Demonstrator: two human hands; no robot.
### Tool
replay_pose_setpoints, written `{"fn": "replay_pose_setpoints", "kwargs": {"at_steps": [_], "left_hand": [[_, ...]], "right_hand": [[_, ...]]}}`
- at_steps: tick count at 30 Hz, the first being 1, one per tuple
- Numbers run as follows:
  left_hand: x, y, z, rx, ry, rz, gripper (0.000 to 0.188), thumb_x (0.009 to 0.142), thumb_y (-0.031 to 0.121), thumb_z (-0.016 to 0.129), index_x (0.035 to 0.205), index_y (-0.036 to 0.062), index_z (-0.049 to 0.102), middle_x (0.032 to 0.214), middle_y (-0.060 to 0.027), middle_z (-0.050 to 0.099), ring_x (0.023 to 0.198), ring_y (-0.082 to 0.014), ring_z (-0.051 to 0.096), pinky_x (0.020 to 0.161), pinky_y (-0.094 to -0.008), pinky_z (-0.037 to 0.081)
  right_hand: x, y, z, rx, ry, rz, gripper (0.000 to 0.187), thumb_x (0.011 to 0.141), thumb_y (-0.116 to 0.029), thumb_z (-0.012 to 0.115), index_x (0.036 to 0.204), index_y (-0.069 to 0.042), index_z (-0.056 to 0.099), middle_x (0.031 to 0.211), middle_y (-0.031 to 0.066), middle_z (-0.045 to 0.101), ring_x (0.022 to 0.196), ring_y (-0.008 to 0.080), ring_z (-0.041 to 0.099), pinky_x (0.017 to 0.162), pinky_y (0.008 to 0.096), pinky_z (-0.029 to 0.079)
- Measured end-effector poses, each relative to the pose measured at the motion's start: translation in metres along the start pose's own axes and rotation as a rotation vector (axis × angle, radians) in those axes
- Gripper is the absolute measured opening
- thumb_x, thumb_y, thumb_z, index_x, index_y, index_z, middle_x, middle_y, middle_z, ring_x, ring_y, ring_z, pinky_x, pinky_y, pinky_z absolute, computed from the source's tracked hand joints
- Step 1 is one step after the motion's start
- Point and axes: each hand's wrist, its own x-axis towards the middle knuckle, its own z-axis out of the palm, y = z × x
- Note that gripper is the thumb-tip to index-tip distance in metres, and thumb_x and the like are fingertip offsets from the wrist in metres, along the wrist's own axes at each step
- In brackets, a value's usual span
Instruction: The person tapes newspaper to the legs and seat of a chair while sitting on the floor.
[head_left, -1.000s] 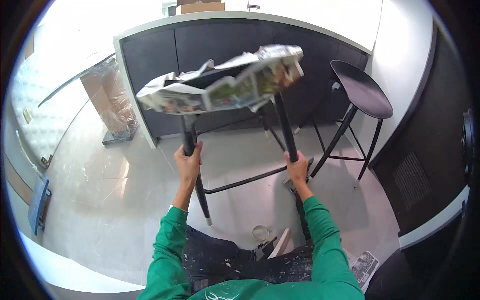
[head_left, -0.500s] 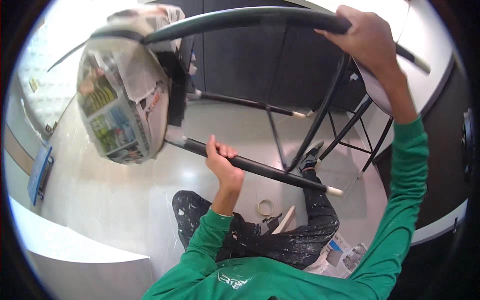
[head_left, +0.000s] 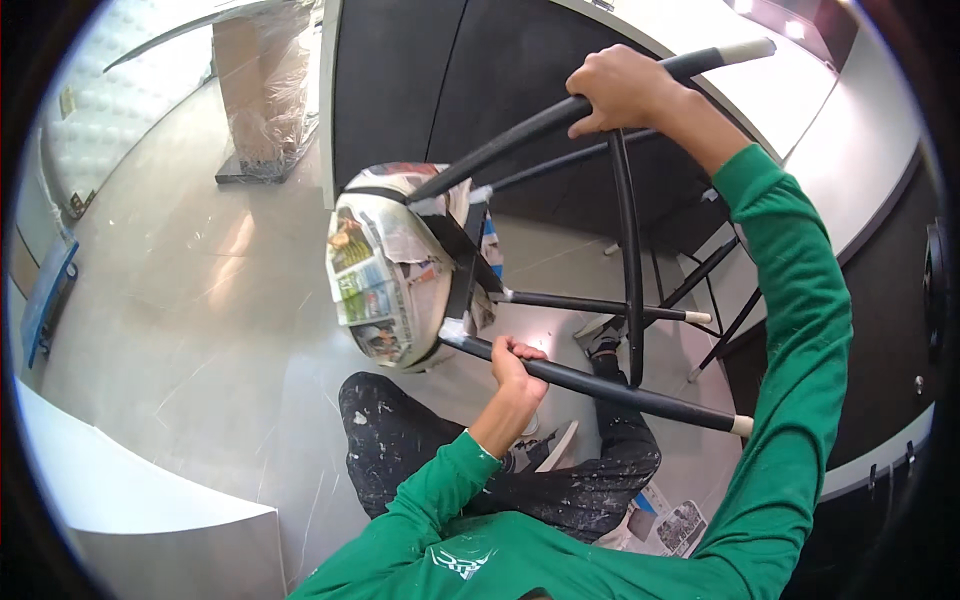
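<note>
A black-legged stool [head_left: 580, 304] is tilted at centre, newspaper-wrapped seat [head_left: 385, 270] toward nine o'clock, pale leg tips [head_left: 747, 50] toward three; the right hand [head_left: 622, 88] grips the upper leg [head_left: 500, 151] at one o'clock, the left hand [head_left: 515, 370] the lower leg [head_left: 620, 390] at five.

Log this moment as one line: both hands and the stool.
left hand: holding lower leg | right hand: gripping upper leg | stool: tipped sideways, newspaper-wrapped seat at left
</note>
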Motion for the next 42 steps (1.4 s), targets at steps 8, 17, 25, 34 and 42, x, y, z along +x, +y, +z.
{"fn": "replay_pose_setpoints", "kwargs": {"at_steps": [8, 17, 25, 34, 42], "left_hand": [[0.062, -0.020, -0.031, 0.025, 0.069, -0.244, 0.021, 0.089, 0.021, 0.057, 0.075, 0.0160, 0.043, 0.054, 0.0031, 0.043, 0.052, -0.0169, 0.049, 0.059, -0.0379, 0.049], [0.107, -0.018, -0.026, -0.110, 0.170, -0.323, 0.017, 0.088, 0.016, 0.055, 0.077, 0.0144, 0.042, 0.064, 0.0014, 0.044, 0.056, -0.0176, 0.049, 0.060, -0.0381, 0.050], [0.146, -0.014, -0.020, -0.203, 0.199, -0.319, 0.019, 0.089, 0.014, 0.054, 0.074, 0.0153, 0.042, 0.065, 0.0026, 0.044, 0.056, -0.0158, 0.049, 0.061, -0.0363, 0.051], [0.191, -0.009, -0.018, -0.259, 0.180, -0.374, 0.012, 0.081, 0.014, 0.052, 0.072, 0.0118, 0.045, 0.066, -0.0024, 0.048, 0.059, -0.0204, 0.053, 0.067, -0.0387, 0.057], [0.193, 0.010, -0.024, -0.158, 0.197, -0.425, 0.005, 0.078, 0.013, 0.053, 0.074, 0.0093, 0.052, 0.071, -0.0058, 0.059, 0.065, -0.0211, 0.061, 0.073, -0.0397, 0.058]], "right_hand": [[0.064, -0.031, 0.060, -0.011, -0.232, -0.093, 0.049, 0.066, -0.046, 0.089, 0.084, -0.002, 0.077, 0.077, 0.0139, 0.074, 0.080, 0.0348, 0.074, 0.074, 0.0445, 0.059], [0.133, -0.046, 0.118, 0.023, -0.340, -0.184, 0.052, 0.064, -0.049, 0.090, 0.081, -0.002, 0.076, 0.073, 0.0121, 0.073, 0.078, 0.0342, 0.074, 0.071, 0.0451, 0.059], [0.179, -0.069, 0.163, -0.050, -0.364, -0.189, 0.048, 0.064, -0.049, 0.091, 0.084, -0.008, 0.078, 0.077, 0.0072, 0.075, 0.082, 0.0297, 0.075, 0.074, 0.0418, 0.057], [0.244, -0.103, 0.190, -0.151, -0.417, -0.326, 0.053, 0.072, -0.055, 0.087, 0.102, -0.012, 0.080, 0.106, 0.0075, 0.078, 0.106, 0.0253, 0.074, 0.088, 0.0405, 0.056], [0.267, -0.147, 0.215, -0.151, -0.319, -0.362, 0.056, 0.067, -0.047, 0.093, 0.110, -0.014, 0.077, 0.109, 0.0023, 0.078, 0.105, 0.0245, 0.074, 0.087, 0.0397, 0.058]]}}
